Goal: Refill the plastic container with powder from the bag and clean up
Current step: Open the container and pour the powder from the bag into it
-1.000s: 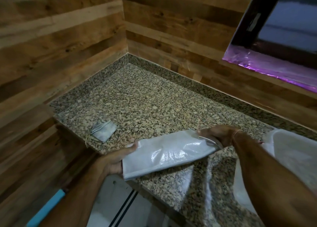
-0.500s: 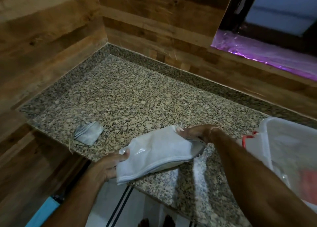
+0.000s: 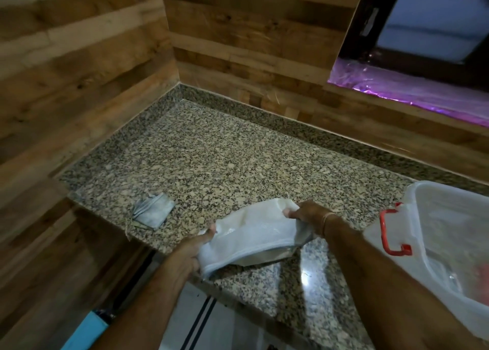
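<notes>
A flat, empty white woven bag [image 3: 251, 234] is held over the front edge of the granite counter [image 3: 225, 159]. My left hand [image 3: 194, 246] grips its near left end, and my right hand [image 3: 308, 213] pinches its far right corner. The bag is folded over on itself between the two hands. At the right edge stands the clear plastic container [image 3: 447, 233] with a red latch [image 3: 391, 233]; my right forearm crosses in front of it.
A small folded grey cloth or sack [image 3: 154, 212] lies near the counter's left front edge. Wooden plank walls close the corner behind and to the left. A dark window with purple film [image 3: 412, 90] sits at upper right. A blue object [image 3: 87, 331] lies low on the left.
The bag has gone from stretched out long to folded shorter, my hands coming closer together. The view shifted, so the plastic container shows more fully at right.
</notes>
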Available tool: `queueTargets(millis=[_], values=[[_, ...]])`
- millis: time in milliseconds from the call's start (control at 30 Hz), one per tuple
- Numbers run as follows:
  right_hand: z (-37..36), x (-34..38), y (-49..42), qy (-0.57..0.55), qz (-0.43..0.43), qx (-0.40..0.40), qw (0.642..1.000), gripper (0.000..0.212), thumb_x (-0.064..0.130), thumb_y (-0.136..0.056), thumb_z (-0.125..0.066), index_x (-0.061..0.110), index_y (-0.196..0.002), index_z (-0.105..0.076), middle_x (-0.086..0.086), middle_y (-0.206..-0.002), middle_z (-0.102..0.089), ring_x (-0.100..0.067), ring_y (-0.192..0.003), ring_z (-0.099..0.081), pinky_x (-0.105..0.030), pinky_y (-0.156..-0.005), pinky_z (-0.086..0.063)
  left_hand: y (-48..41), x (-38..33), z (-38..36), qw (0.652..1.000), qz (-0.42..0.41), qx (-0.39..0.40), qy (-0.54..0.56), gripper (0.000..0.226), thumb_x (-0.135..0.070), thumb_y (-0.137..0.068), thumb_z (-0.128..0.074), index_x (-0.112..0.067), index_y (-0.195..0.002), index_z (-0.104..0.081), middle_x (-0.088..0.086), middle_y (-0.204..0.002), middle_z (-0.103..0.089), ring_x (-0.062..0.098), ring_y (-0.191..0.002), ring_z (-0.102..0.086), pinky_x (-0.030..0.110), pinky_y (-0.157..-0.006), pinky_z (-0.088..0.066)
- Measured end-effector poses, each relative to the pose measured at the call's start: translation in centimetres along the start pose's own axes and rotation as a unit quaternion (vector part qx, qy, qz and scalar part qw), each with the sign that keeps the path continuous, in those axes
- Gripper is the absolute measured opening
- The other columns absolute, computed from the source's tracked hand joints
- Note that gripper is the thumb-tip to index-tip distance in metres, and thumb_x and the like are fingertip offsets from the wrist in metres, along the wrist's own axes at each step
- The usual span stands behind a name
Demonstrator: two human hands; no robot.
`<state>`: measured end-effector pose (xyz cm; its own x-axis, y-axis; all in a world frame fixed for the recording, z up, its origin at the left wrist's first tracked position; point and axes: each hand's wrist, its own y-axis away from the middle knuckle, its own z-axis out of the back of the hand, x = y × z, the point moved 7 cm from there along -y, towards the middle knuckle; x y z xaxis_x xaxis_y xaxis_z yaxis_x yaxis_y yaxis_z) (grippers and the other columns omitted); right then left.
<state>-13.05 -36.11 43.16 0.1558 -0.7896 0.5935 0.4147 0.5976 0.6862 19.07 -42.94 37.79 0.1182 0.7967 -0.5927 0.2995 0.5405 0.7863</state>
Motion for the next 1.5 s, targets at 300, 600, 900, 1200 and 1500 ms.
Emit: queueTargets(millis=[300,600,900,1200,1500], values=[[9.7,8.3,7.8,-0.04,0.092,-0.043,0.994,0.032,0.029,-0.095,-0.075,0.001,-0.105,-0.064,-0.021,-0.096,-0.071,-0.029,-0.058,-0.069,-0.034,-0.033,-0.053,8.5,-13.0,-7.0,0.984,-0.173,0.033,-0.037,0.02,-0.021,-0.107,-0.051,-0.008,-0.099,-0.064,0.009,-0.08,-0.078,0.016,-0.056,-0.073,0.026,-0.046,-0.058],[29.4,7.6,20.1,-0.101,0.167,-0.109,0.975,0.031,0.03,-0.102,-0.064,0.004,-0.117,-0.06,-0.009,-0.07,-0.076,-0.025,-0.057,-0.074,-0.037,-0.043,-0.061,20.7,-18.1,-25.8,0.947,-0.253,0.196,0.011,0.02,-0.019,-0.104,-0.054,-0.009,-0.097,-0.069,0.005,-0.074,-0.079,0.015,-0.061,-0.075,0.03,-0.062,-0.064],[42.4,-7.4,21.2,-0.148,0.206,-0.147,0.956,0.024,0.027,-0.098,-0.068,0.004,-0.103,-0.07,-0.013,-0.084,-0.075,-0.026,-0.065,-0.072,-0.045,-0.068,-0.063,19.5,-9.0,-40.9,0.947,-0.257,0.194,0.004,0.033,-0.022,-0.097,-0.065,-0.001,-0.123,-0.068,0.018,-0.112,-0.075,0.028,-0.092,-0.072,0.04,-0.077,-0.064],[39.8,-18.1,17.3,-0.255,0.324,-0.137,0.901,0.031,0.034,-0.088,-0.081,0.008,-0.105,-0.079,-0.01,-0.093,-0.077,-0.025,-0.084,-0.071,-0.036,-0.076,-0.056,19.7,-2.0,-41.9,0.879,-0.446,0.082,-0.145,0.014,-0.021,-0.101,-0.064,-0.009,-0.099,-0.072,0.004,-0.088,-0.079,0.02,-0.078,-0.074,0.029,-0.057,-0.059],[38.9,-18.3,17.5,-0.271,0.387,-0.164,0.866,0.027,0.025,-0.093,-0.075,0.002,-0.107,-0.076,-0.006,-0.093,-0.078,-0.017,-0.081,-0.071,-0.03,-0.069,-0.056,18.8,-0.4,-39.2,0.787,-0.499,-0.061,-0.358,0.057,-0.075,-0.078,-0.06,-0.055,-0.131,-0.055,-0.003,-0.139,-0.037,0.027,-0.132,-0.042,0.062,-0.102,-0.047]])
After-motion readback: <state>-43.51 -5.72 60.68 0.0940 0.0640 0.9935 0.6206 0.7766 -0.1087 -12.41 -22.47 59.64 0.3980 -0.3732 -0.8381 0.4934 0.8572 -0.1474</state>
